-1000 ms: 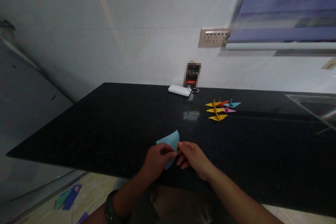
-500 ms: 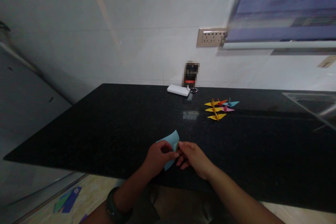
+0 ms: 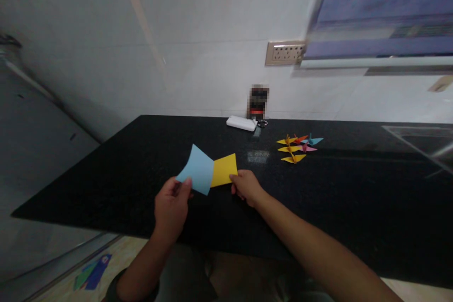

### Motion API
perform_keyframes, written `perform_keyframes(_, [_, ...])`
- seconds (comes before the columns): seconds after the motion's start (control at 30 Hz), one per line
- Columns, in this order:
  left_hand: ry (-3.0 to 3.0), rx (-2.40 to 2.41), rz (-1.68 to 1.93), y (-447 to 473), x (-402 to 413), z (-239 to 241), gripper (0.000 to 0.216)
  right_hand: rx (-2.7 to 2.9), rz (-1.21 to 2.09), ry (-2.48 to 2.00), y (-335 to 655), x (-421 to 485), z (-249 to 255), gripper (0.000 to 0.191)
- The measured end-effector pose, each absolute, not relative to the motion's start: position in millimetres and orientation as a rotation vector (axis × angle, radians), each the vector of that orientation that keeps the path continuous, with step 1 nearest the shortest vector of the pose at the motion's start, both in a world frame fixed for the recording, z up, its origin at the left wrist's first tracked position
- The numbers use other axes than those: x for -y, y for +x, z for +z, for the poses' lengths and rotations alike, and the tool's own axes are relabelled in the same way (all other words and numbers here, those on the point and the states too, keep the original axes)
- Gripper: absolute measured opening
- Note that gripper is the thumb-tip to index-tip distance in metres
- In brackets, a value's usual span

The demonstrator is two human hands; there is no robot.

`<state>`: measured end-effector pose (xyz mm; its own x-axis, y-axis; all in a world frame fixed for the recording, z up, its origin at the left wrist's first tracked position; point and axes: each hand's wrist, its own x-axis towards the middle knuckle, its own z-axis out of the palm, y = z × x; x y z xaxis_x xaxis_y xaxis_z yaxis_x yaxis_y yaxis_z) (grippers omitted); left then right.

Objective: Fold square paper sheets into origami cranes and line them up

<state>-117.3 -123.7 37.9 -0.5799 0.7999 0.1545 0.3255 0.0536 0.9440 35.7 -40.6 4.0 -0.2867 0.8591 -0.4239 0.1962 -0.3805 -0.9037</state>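
Note:
My left hand (image 3: 171,206) pinches a light blue square of paper (image 3: 197,175) at its lower corner and holds it up above the black countertop (image 3: 106,174). My right hand (image 3: 245,186) pinches a yellow square of paper (image 3: 223,170) at its right corner. The blue sheet overlaps the yellow sheet's left edge. Both sheets hang over the near middle of the counter.
Several folded paper cranes (image 3: 298,147) in yellow, orange, pink and blue lie at the counter's back right. A white flat box (image 3: 242,123) and a small dark object (image 3: 258,103) sit against the wall. A sink (image 3: 424,144) is at far right; a socket plate (image 3: 285,53) is on the wall.
My hands have drawn apart: the left moved left and up with the blue sheet, now flat, and a yellow sheet has come into view in my right hand.

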Motion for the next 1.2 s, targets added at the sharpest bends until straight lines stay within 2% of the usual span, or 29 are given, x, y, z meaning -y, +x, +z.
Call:
perform_keyframes(0.2, [1.107, -1.971, 1.785, -138, 137, 62, 0.021, 1.362, 1.838, -1.516, -24, 10, 8, 0.02])
perform_keyframes(0.43, [1.234, -1.985, 1.62, -131, 128, 55, 0.019, 1.391, 1.844, -1.483, 3, 14, 18, 0.031])
perform_keyframes(0.57, [1.714, -1.984, 1.37, -108, 100, 52, 0.019, 1.369, 1.764, -1.386, 51, 7, 31, 0.046])
perform_keyframes(0.67, [2.37, -1.754, 1.209, -84, 73, 49, 0.022, 1.174, 1.926, -1.202, 88, -3, 39, 0.063])
perform_keyframes(0.73, [2.706, -1.628, 1.079, -67, 55, 46, 0.022, 1.092, 1.961, -1.108, 110, -9, 42, 0.059])
perform_keyframes(0.9, [3.11, -1.359, 0.972, -36, 19, 36, 0.021, 0.996, 1.707, -1.165, 147, -22, 37, 0.028])
perform_keyframes(1.03, [3.092, -1.33, 1.039, -26, -1, 25, 0.021, 0.967, 1.578, -1.206, 163, -32, 26, 0.012])
perform_keyframes(1.13, [2.984, -1.322, 1.163, -23, -9, 18, 0.019, 0.977, 1.524, -1.214, 166, -38, 17, 0.008])
perform_keyframes(1.2, [2.702, -1.458, 1.28, -24, -11, 18, 0.024, 0.995, 1.508, -1.197, 165, -39, 13, 0.012])
